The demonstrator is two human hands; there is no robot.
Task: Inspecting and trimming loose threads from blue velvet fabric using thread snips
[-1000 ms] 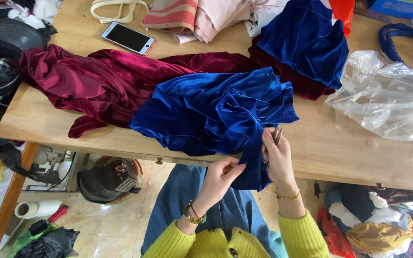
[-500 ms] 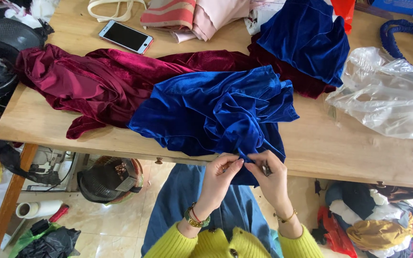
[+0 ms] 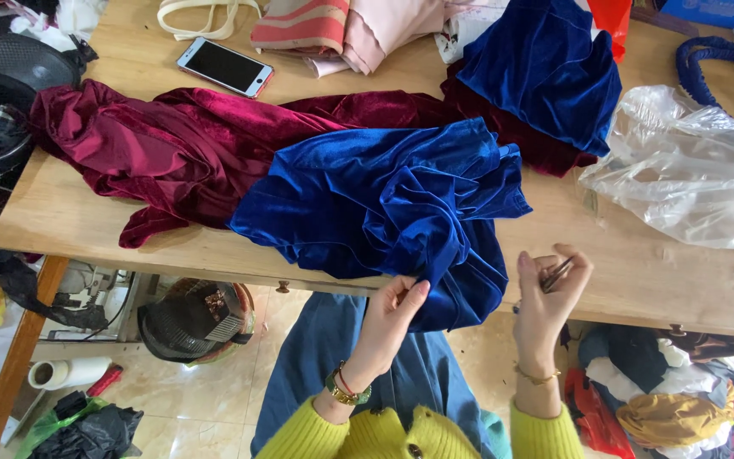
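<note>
While the blue velvet cloth (image 3: 384,204) spills over the wooden table (image 3: 639,272) edge, the left hand (image 3: 388,319) pinches its hanging hem; the right hand (image 3: 547,293), just beside, pinches small metal snips (image 3: 556,274).

Phone (image 3: 224,67), far left of table: slim rectangle, dark blank screen, pale rim, reddish edge. Clear plastic bag (image 3: 690,174), right side: crumpled, translucent. Blue box (image 3: 707,10), far right corner.

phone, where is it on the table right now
In the head view the phone lies face up near the table's far left edge, just beyond the dark red velvet cloth and beside the cream strap.
</note>
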